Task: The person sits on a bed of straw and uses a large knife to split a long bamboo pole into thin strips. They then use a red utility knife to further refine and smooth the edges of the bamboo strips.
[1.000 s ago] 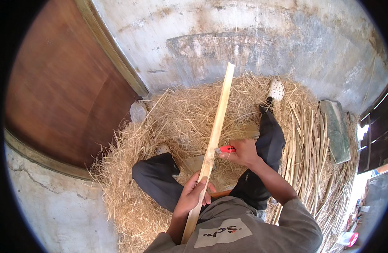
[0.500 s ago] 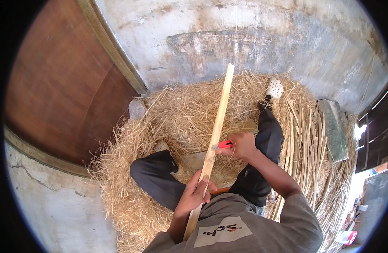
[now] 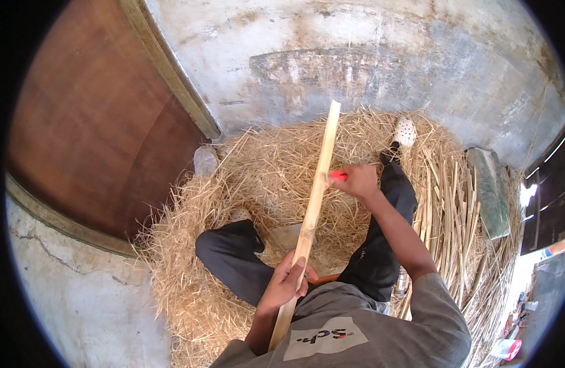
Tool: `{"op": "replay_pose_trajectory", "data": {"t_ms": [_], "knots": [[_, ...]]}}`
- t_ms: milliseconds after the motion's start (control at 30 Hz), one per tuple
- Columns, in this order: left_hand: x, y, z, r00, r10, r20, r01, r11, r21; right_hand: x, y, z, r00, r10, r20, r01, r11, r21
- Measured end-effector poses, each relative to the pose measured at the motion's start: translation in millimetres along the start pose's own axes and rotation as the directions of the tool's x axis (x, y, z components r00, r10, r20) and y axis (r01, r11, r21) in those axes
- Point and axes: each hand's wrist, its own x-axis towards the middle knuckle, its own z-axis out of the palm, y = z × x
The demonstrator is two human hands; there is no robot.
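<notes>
A long split piece of pale bamboo (image 3: 315, 211) slants up and away from my lap, its lower end against my shirt. My left hand (image 3: 287, 282) is wrapped round its lower part, with the thumb on top. Farther up the strip, my right hand (image 3: 360, 181) is closed on a red-handled knife (image 3: 338, 176). The knife's front end meets the right edge of the bamboo; its blade is blurred and hard to make out.
Shavings (image 3: 264, 165) cover the floor around my bent legs. Many thin strips (image 3: 445, 214) lie to the right, beside a green stone-like slab (image 3: 490, 193). A clear plastic bag (image 3: 205, 159) sits near the brown door (image 3: 98, 122). A stained wall (image 3: 368, 61) closes off the far side.
My right hand has slid the red-handled knife farther up the bamboo, away from me. My left hand keeps its hold near the lower end. The whole view has shifted slightly.
</notes>
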Motion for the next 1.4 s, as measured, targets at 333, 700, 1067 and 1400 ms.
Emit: {"op": "replay_pose_trajectory", "data": {"t_ms": [333,700,1067,1400], "knots": [[-6,3,0,0.998,-0.057,0.026,0.057,0.998,0.006,54,54,0,0.991,0.136,-0.003,-0.135,0.986,-0.099],[-28,-7,5,0.985,-0.108,0.133,0.111,0.994,-0.013,113,157,-37,0.691,0.723,-0.004,-0.721,0.688,-0.083],[0,11,-6,0.999,-0.031,-0.007,0.030,0.996,-0.086,-64,-42,-17,0.992,0.051,0.114,-0.082,0.956,0.281],[-7,16,5,0.997,0.026,-0.076,-0.022,0.999,0.048,-40,-42,-11,0.989,-0.148,-0.011,0.148,0.978,0.147]]}}
